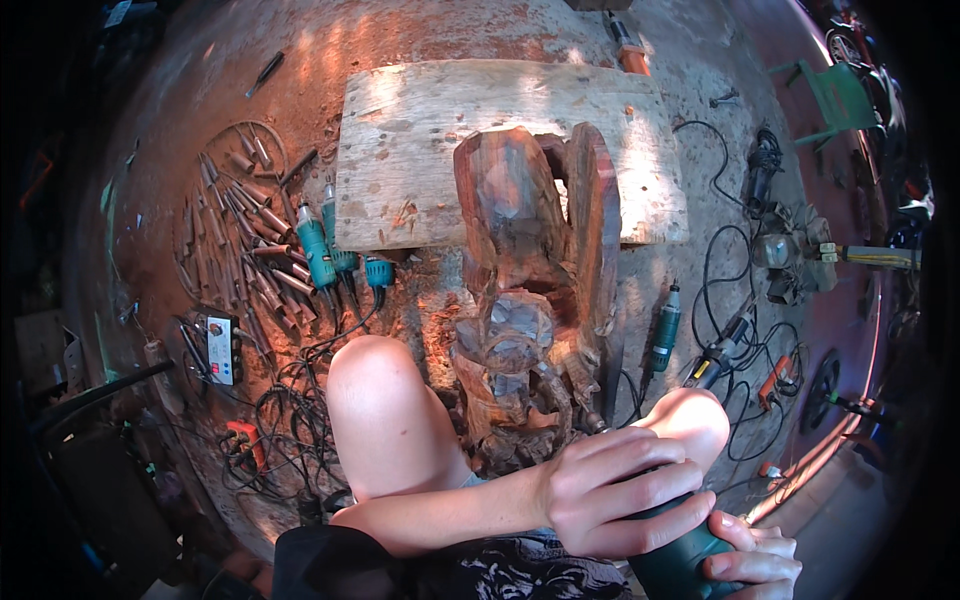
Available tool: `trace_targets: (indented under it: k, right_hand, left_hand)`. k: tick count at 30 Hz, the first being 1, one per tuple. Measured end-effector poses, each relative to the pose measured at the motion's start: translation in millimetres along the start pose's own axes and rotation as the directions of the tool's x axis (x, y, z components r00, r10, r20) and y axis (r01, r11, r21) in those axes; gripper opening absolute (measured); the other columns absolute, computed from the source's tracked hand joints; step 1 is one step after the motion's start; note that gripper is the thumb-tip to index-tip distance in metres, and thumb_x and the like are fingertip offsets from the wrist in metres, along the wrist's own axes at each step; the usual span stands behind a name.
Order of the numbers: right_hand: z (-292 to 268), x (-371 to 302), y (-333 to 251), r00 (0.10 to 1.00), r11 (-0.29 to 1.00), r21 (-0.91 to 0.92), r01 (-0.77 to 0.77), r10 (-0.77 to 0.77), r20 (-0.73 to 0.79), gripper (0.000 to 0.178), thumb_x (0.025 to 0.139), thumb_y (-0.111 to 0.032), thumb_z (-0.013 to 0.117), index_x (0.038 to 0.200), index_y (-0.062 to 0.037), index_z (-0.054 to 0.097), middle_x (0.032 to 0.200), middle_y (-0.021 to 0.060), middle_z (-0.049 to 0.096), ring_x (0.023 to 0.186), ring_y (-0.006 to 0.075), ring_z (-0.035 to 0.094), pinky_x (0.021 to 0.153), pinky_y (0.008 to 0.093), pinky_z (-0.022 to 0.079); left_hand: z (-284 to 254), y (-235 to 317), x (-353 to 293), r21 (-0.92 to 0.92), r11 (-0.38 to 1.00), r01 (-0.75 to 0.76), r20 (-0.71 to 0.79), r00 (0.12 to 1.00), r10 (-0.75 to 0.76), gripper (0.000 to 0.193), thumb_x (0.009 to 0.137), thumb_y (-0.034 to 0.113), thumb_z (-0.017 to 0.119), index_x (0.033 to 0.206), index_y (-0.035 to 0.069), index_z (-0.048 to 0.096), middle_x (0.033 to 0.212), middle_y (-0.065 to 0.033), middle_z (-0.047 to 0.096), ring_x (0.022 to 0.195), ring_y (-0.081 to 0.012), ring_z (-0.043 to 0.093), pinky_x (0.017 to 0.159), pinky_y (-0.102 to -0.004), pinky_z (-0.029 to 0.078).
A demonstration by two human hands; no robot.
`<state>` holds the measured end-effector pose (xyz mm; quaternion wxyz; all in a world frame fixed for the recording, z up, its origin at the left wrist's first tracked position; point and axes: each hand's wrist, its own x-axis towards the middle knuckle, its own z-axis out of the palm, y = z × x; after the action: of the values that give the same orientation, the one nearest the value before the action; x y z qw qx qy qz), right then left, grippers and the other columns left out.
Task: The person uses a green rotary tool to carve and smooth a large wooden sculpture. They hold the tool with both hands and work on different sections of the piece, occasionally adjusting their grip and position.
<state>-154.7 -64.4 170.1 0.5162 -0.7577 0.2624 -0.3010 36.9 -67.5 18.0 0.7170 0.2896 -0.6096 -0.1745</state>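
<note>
A tall reddish-brown wood carving [525,290] lies on the ground between my knees, its top resting on a pale wooden board [400,150]. My left hand [620,490] crosses over and wraps around the body of a dark green power tool [680,560] at the lower right. My right hand [755,555] grips the same tool lower down, at the bottom edge of the view. The tool's tip is hidden behind my hands, close to the carving's lower end.
Several chisels [245,230] lie fanned out at left beside teal rotary tools [330,250]. A power strip [220,350] and tangled black cables [290,420] lie at lower left. More tools [665,330] and cords [730,270] lie at right; a green chair [835,95] stands far right.
</note>
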Motion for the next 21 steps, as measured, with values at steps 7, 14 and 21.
trace_targets:
  k: [7, 14, 21]
  right_hand:
    - [17.0, 0.8, -1.3, 0.990, 0.999, -0.025, 0.024, -0.027, -0.142, 0.016, 0.087, -0.008, 0.083, 0.087, 0.0008, 0.070, 0.117, 0.0408, 0.073, 0.123, 0.0660, 0.064, 0.101, 0.0674, 0.057]
    - [50.9, -5.0, -14.4, 0.956, 0.952, -0.283, -0.115, 0.028, -0.291, 0.055, 0.088, -0.024, 0.091, 0.121, -0.0085, 0.050, 0.120, 0.0235, 0.065, 0.117, 0.0522, 0.070, 0.104, 0.0653, 0.061]
    - [45.3, -5.0, -22.5, 0.956, 0.965, -0.196, -0.175, 0.119, -0.268, 0.048, 0.087, -0.015, 0.090, 0.120, -0.0056, 0.055, 0.127, 0.0297, 0.067, 0.122, 0.0566, 0.068, 0.103, 0.0648, 0.061]
  left_hand:
    - [-0.4, -1.6, 4.3, -0.016, 1.000, 0.010, -0.037, 0.999, -0.010, 0.028, 0.082, 0.008, 0.078, 0.109, 0.000, 0.076, 0.100, -0.0138, 0.075, 0.084, -0.0286, 0.076, 0.067, -0.0360, 0.064]
    - [9.8, -1.4, 3.6, 0.004, 1.000, 0.004, -0.089, 0.996, -0.003, 0.038, 0.076, 0.012, 0.074, 0.111, -0.002, 0.074, 0.105, -0.0153, 0.072, 0.092, -0.0319, 0.075, 0.077, -0.0404, 0.064]
    - [5.9, 4.5, -2.9, 0.018, 0.999, 0.033, -0.054, 0.998, -0.032, 0.038, 0.076, 0.011, 0.074, 0.111, -0.002, 0.073, 0.107, -0.0151, 0.072, 0.094, -0.0322, 0.075, 0.078, -0.0411, 0.065]
